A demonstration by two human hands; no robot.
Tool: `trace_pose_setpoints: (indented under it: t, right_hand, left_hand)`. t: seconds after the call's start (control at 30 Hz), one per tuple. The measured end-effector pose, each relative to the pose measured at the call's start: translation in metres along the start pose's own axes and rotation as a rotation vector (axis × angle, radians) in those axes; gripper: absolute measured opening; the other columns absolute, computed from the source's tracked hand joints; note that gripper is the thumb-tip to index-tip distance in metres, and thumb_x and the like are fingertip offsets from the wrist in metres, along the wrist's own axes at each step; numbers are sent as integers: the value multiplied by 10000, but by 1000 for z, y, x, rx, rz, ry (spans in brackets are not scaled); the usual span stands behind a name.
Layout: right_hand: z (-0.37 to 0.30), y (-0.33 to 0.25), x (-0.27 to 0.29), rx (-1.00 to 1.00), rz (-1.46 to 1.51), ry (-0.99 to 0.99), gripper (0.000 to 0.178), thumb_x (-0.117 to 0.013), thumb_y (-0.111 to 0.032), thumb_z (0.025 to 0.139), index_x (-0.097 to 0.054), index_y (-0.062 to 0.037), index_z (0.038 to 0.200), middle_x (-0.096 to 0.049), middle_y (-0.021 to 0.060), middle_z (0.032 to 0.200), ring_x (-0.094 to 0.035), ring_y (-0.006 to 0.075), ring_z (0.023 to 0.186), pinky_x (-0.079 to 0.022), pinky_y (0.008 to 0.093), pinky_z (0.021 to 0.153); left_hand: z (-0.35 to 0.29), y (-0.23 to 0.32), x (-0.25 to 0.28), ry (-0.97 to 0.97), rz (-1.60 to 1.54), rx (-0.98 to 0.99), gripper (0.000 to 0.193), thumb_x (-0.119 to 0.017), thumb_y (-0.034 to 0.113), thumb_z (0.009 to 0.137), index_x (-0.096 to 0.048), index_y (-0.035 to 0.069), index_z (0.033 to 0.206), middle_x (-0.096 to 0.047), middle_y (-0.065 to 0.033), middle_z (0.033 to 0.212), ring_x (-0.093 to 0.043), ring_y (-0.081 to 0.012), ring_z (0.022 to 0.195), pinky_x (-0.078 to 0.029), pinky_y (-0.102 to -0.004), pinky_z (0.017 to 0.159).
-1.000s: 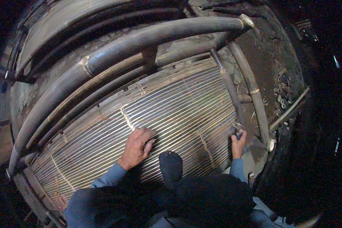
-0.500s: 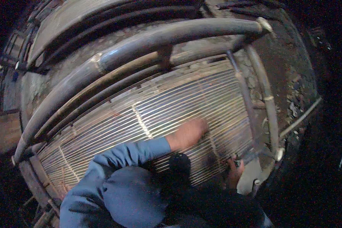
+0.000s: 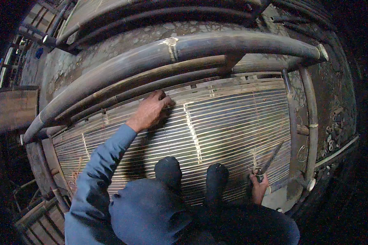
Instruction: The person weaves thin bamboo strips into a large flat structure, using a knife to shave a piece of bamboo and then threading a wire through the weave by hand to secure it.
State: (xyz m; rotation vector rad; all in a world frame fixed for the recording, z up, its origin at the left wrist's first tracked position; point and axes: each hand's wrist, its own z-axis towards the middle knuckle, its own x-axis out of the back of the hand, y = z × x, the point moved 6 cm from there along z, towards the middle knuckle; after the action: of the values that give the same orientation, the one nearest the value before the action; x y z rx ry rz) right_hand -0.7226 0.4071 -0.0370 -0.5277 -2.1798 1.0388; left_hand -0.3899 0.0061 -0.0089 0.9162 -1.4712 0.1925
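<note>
A panel of thin, pale bamboo slats (image 3: 233,122) lies beneath me in a frame of bamboo poles. At its far side my left hand (image 3: 149,112) is closed, fingers curled down by the edge rail (image 3: 122,107). Whatever those fingers pinch, if anything, is hidden in shadow. Low on the right, my right hand (image 3: 259,188) is wrapped round a knife (image 3: 273,157), its long dark blade slanting up and away over the slats. A pale round rim shows at the blade's base. The knife's handle is mostly covered by the fingers.
My feet in dark socks (image 3: 168,171) stand on the slats. A thick bamboo pole (image 3: 233,43) arches across the far side, and an upright-looking pole (image 3: 310,118) bounds the right. Beyond it, small cut bamboo pieces (image 3: 330,139) litter the floor. A brown board (image 3: 14,110) stands at left.
My left hand has moved left and away from me, from mid-panel to the far edge. The view has shifted, and the knife in my right hand now shows clearly. Both feet are now visible.
</note>
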Motion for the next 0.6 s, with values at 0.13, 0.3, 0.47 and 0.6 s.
trace_pose_setpoints:
  t: [0.13,0.3,0.47,0.6]
  right_hand:
    - [-4,-9,-24,-9,146,-70,248,-720,-83,844,-589,-51,1052,-591,1,913,-553,122,795,-457,274,755]
    - [-16,-11,-24,-42,135,-75,282,-737,-81,822,-586,-46,1057,-611,13,959,-573,120,841,-464,272,788]
    - [-30,-7,-18,-97,266,-23,314,-735,-63,810,-579,-46,1082,-625,21,976,-591,122,856,-476,278,801]
    - [-41,-8,-3,-42,300,42,309,-726,-50,806,-576,-62,1076,-620,10,952,-586,118,827,-476,272,773]
  left_hand:
    - [-3,-15,-18,48,40,-135,254,-654,130,818,-646,104,1070,-571,-158,1134,-545,-370,1104,-480,-479,931]
    - [-2,-10,-29,66,69,-218,180,-604,101,855,-578,47,1025,-588,-184,1049,-569,-361,1003,-485,-476,841]
    - [-7,-4,-10,162,-679,-32,120,-501,122,1006,-414,64,947,-506,-97,866,-518,-218,708,-431,-344,636]
    - [6,27,26,-7,-906,40,81,-489,152,1014,-463,80,988,-460,24,878,-425,-58,771,-404,-224,644]
